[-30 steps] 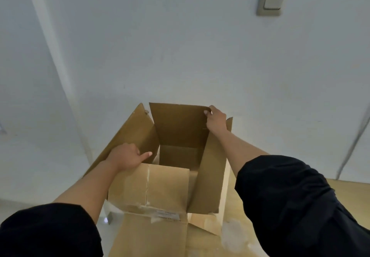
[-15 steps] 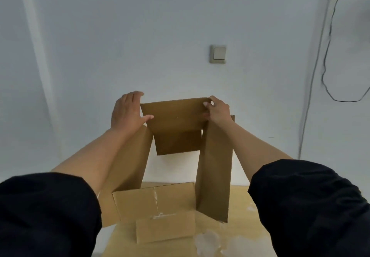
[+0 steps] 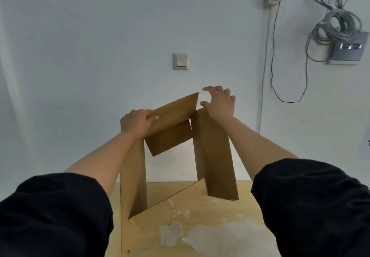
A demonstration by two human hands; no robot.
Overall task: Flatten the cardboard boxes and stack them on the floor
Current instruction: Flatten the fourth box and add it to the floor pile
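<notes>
Head view, my left hand [image 3: 138, 122]: closed over the top left corner of the cardboard box [image 3: 214, 156], fingers wrapped over the far side, thumb along the top flap
Head view, my right hand [image 3: 219, 102]: fingers spread and loose, blurred, thumb just by the top of the right panel; I cannot tell if it touches the cardboard, and it grips nothing
Cardboard box: held up in front of me between my two hands, open through the middle, its top flap tilted so it climbs from my left hand toward my right
Box sides: one panel hangs below my left hand, the other below my right
Wooden surface [image 3: 230, 234]: under the box, beneath both forearms, with pale worn patches
Light switch [image 3: 180, 61]: on the wall above and beyond my hands
Cables [image 3: 338, 24]: coiled on the wall, far up to the right of my right hand
</notes>
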